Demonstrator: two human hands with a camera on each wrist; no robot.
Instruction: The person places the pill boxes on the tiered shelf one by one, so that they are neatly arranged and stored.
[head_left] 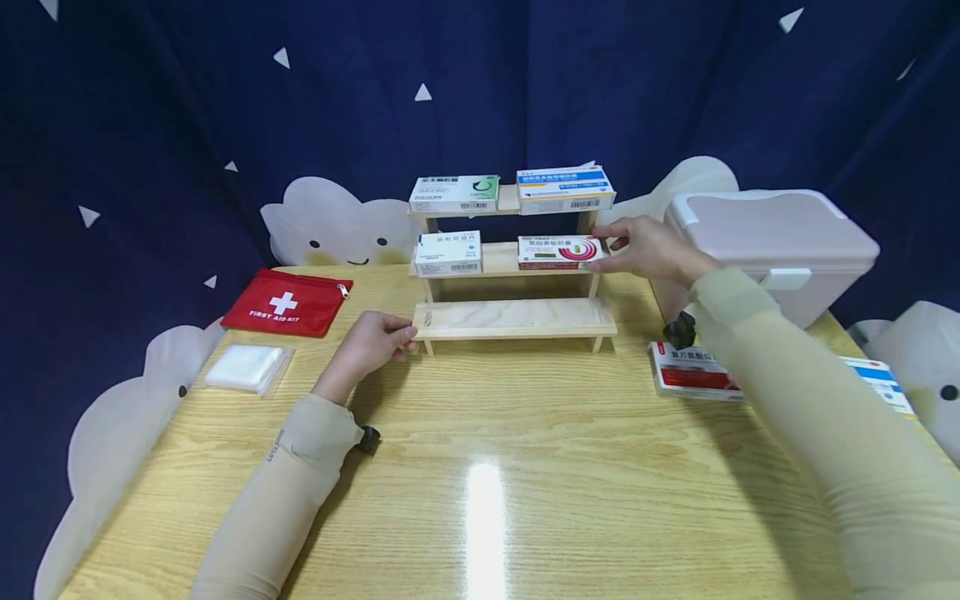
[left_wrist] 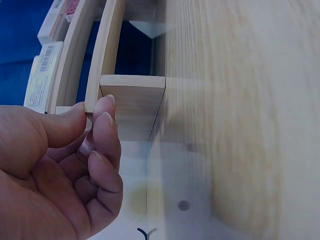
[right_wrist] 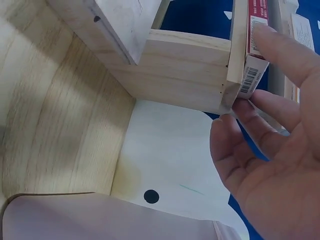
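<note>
A three-tier wooden shelf point(head_left: 517, 317) stands at the back of the table. My left hand point(head_left: 375, 343) pinches the left end of its lowest board point(left_wrist: 95, 80) between thumb and fingers. On the middle tier, my right hand point(head_left: 643, 246) holds the right end of a red and white medicine box point(head_left: 558, 252); the thumb point(right_wrist: 280, 50) lies on its printed face. A white medicine box point(head_left: 448, 252) sits at the left of that tier. On the top tier are a white and green medicine box point(head_left: 454, 193) and a blue and white one point(head_left: 565, 190).
A lidded pale storage box point(head_left: 765, 242) stands right of the shelf. Before it lie a red and white box point(head_left: 690, 371) and a blue and white box point(head_left: 881, 385), partly behind my right arm. A red first aid pouch point(head_left: 288, 302) and a clear packet point(head_left: 247, 368) lie left.
</note>
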